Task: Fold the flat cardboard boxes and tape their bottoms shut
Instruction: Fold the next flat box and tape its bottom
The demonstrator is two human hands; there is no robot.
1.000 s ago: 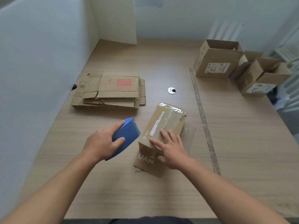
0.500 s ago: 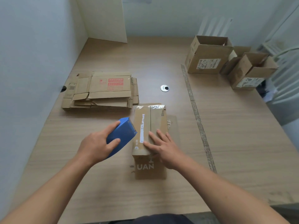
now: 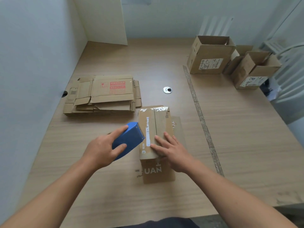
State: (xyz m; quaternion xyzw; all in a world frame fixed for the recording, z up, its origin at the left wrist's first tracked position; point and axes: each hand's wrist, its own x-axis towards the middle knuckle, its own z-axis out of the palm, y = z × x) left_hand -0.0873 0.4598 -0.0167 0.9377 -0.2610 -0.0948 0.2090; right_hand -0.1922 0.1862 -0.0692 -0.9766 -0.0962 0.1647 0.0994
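Observation:
A small folded cardboard box [image 3: 160, 122] stands bottom up in the middle of the table [image 3: 246, 145], its two bottom flaps meeting along a centre seam with shiny tape at the far edge. My right hand [image 3: 171, 150] presses flat on the near end of the flaps, fingers straight. My left hand [image 3: 103, 148] grips a blue tape dispenser [image 3: 128, 139] just left of the box, its front edge touching the box's left side. A stack of flat cardboard boxes [image 3: 105, 94] lies at the left.
Three assembled open boxes stand at the far right: a large one [image 3: 209, 58] and two smaller ones [image 3: 256, 71]. A strip of old tape [image 3: 202, 119] runs along the table. A round metal grommet [image 3: 167, 90] sits mid-table. White partition walls close the left and back.
The box has been turned from slanted to square with me. My left hand has brought the dispenser closer to the box's left side. My right hand stays pressed on the flaps.

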